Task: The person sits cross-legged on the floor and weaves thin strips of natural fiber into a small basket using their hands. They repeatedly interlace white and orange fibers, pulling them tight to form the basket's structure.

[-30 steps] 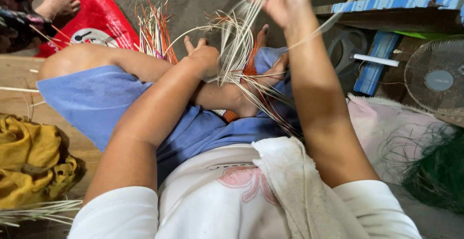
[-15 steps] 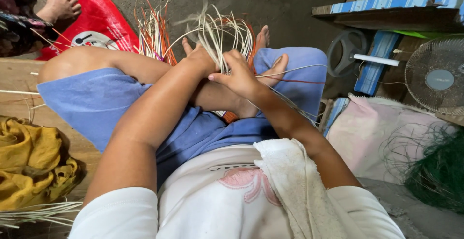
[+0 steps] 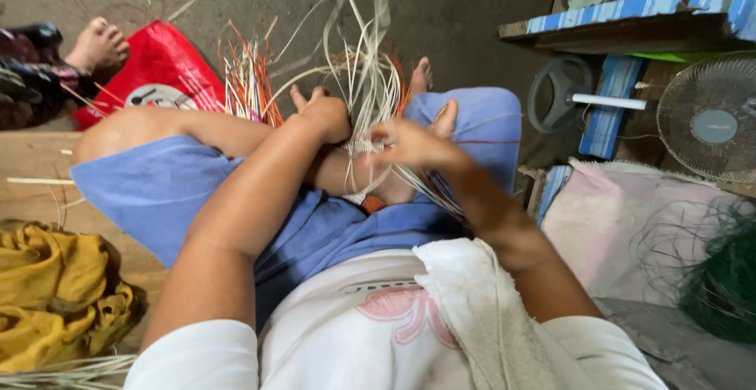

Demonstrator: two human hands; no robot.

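Pale, dry straw strips (image 3: 364, 83) look matt and stiff, some dyed orange. The red plastic bag (image 3: 161, 67) is glossy; the mustard cloth (image 3: 55, 303) is soft and crumpled. The wooden floor planks (image 3: 31, 161) look bare and rough.

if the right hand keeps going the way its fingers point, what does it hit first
The right hand points left toward the left hand. It would probably meet the pale strips between them first, then the left hand; depth is hard to judge.
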